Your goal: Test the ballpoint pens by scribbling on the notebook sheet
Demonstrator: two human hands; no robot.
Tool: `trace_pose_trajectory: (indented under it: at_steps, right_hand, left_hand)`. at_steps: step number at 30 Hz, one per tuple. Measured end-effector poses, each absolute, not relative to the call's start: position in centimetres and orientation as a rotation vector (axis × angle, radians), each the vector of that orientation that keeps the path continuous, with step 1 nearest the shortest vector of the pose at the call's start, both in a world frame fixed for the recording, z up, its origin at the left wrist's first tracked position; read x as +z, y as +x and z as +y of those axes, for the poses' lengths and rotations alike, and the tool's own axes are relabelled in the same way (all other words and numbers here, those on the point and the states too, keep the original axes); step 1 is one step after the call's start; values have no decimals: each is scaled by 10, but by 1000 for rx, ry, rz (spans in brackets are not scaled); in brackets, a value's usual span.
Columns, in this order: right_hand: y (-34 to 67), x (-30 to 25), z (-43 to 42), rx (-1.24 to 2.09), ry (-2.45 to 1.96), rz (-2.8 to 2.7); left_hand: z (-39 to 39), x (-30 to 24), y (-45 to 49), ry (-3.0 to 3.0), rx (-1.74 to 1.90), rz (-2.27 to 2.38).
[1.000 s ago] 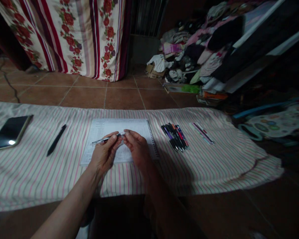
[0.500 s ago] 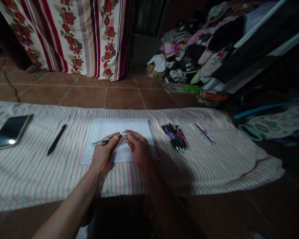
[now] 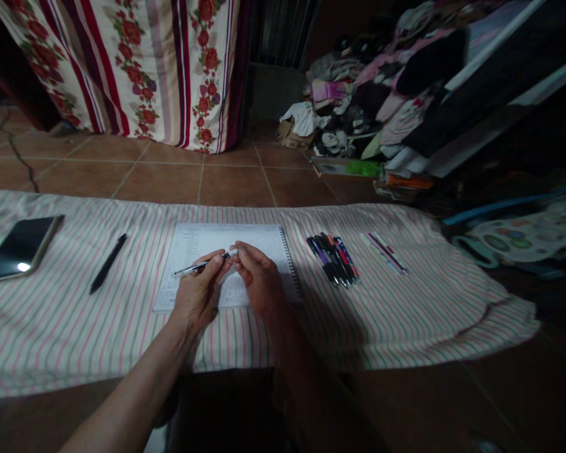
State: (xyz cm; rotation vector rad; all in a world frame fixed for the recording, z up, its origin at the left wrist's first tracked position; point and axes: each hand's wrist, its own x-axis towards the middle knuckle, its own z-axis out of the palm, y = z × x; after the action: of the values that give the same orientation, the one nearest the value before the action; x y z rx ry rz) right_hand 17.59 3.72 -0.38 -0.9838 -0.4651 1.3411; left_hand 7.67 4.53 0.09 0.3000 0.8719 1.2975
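Observation:
Above an open spiral notebook (image 3: pixel 259 233), my left hand (image 3: pixel 200 286) is closed around a slim pen (image 3: pixel 188 270) with a pale, partly clear barrel and dark parts. The pen points left, and its other end comes out at my fingertips. There my right hand (image 3: pixel 259 274) pinches a small white piece (image 3: pixel 234 251), too small to name, close against the pen's end. Whether the two touch cannot be made out. Writing covers much of the notebook's pages, and my hands hide its middle.
Right of the notebook lies a row of several pens (image 3: pixel 332 261), with a few thin pens (image 3: pixel 385 253) farther right. A black pen (image 3: pixel 108 264) and a phone (image 3: pixel 21 247) rest on the left. Striped cloth (image 3: pixel 429 302) covers the table; a clothes pile (image 3: pixel 353 100) stands behind.
My right fingers have shifted very slightly at the pen's end, around the white piece. Otherwise the hands and the objects on the cloth stay as they were.

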Motion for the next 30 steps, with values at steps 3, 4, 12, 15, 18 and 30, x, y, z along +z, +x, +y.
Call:
trace_pose_trajectory:
  at_steps: [3,4,12,15,18,30]
  right_hand:
    - [176,-4,37,1378,-941,-409]
    - [176,-5,38,1389,-928,-394]
    - [180,-10,39,1365,-1030,-386]
    - [181,-8,39,1333,-1047,-392]
    - [181,-6,38,1332,-1020,-405]
    - [185,-10,39,1345,-1142,-428]
  left_hand:
    - [46,-1,76,349,1308,855]
    - [46,-2,75,359,1310,851]
    - [44,-7,74,466,1273,871]
    - [45,-6,76,425,1286,901]
    - [45,-3,78,341,1289,926]
    - [43,-9,78,427,1254,863]
